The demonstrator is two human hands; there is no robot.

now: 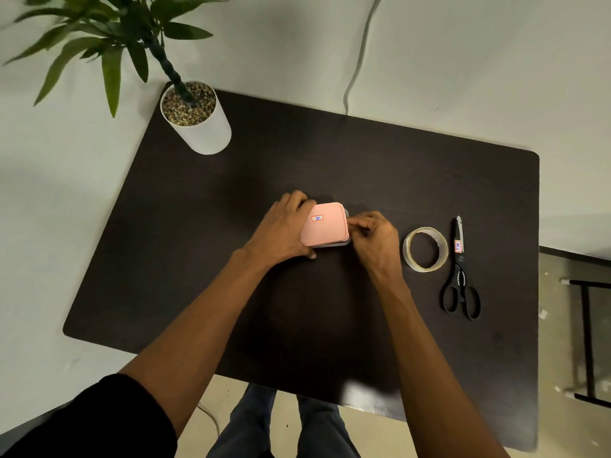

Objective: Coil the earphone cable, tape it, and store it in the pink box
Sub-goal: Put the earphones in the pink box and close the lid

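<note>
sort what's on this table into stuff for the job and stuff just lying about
For the job: pink box, held by left hand and right hand; tape roll; scissors.
Just lying about: potted plant; cable on the wall.

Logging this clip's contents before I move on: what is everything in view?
pink box: one, pink lid on grey base, table centre
tape roll: one, clear, right of the box
scissors: one pair, black, right of the tape
potted plant: one, green in white pot, table's far left corner
table: one, dark brown
cable: one, grey, on the far wall
left hand: grips the box's left side
right hand: pinches the box's right edge
</note>
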